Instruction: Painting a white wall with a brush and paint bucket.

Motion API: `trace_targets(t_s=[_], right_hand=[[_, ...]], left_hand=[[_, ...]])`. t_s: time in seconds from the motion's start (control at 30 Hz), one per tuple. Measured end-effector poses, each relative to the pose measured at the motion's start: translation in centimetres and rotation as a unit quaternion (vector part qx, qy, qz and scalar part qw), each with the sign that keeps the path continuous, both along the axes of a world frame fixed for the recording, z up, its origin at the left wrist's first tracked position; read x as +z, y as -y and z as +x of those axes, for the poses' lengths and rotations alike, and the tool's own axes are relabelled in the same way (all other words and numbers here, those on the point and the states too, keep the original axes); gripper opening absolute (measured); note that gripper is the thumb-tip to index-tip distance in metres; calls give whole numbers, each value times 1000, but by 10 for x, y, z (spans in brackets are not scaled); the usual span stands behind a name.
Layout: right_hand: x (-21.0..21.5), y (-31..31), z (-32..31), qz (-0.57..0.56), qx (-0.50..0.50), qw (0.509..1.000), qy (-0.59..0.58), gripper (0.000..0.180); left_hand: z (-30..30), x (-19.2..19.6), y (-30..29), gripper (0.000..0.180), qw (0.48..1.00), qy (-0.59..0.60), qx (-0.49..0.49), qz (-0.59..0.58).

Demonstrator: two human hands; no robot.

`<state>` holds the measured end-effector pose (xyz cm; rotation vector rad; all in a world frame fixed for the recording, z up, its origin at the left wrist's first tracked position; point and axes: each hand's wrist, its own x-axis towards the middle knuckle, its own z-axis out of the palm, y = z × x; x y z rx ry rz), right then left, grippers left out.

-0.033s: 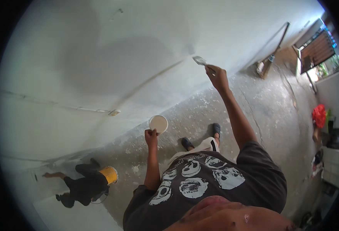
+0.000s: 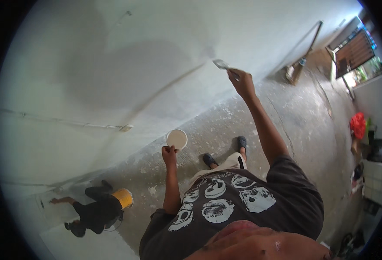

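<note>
The right hand (image 2: 242, 84) has its fingers closed around the handle of a brush (image 2: 221, 64), which is raised near the pale wall (image 2: 256, 41), and I cannot tell if the bristles are touching it. The left hand (image 2: 169, 155), which is lower, has the fingers clamped at the near rim of a round white container (image 2: 167, 139) with pale content (image 2: 177, 138), above the grey floor (image 2: 260, 134).

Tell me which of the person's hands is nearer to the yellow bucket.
Left. The left hand, holding a white tub, is right of the yellow bucket; the right hand, holding a brush, is farther right, near the wall.
</note>
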<state>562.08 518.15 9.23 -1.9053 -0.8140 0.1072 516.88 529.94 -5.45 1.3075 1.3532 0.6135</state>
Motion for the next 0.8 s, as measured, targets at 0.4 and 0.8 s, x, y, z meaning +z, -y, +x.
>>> trace_targets(t_s=[0.4,0.8], right_hand=[[290,4,79,271,39,942,194,23],[-18,67,56,72,85,994,19,28]], left_hand=[[145,-4,68,23,998,34,-27,-47],[199,-2,180,23,992,115,29,-32]])
